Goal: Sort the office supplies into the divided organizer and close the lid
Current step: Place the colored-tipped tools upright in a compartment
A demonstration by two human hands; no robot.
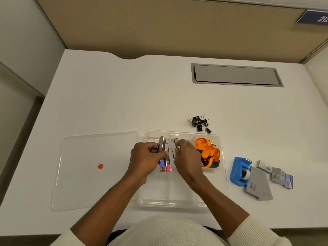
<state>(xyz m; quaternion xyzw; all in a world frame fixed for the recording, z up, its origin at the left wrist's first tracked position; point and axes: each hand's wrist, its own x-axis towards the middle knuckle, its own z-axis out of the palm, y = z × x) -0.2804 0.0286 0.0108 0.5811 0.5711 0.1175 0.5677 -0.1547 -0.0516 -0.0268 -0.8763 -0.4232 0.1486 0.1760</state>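
Left hand [145, 158] clamped on staplers [162, 153] in organizer's [182, 204] far-left compartment | right hand [186, 155] gripping grey stapler [173, 148], middle compartment | orange lanyard [207, 151] far-right compartment | lid [88, 174] flat, touching organizer's left edge | binder clips [199, 122] beyond far rim | tape dispenser [239, 172], staple boxes [275, 173] toward desk's [124, 95] right edge

From my feed, the left hand [145, 158] covers the middle of the staplers [164, 157], so I can't count them surely. The right hand [186, 157] hides most of a grey metal piece [174, 144] and part of the orange lanyard [207, 150]. The blue sign [315, 16] is cut off at the right edge. Print on the small boxes [276, 174] is too small to read.
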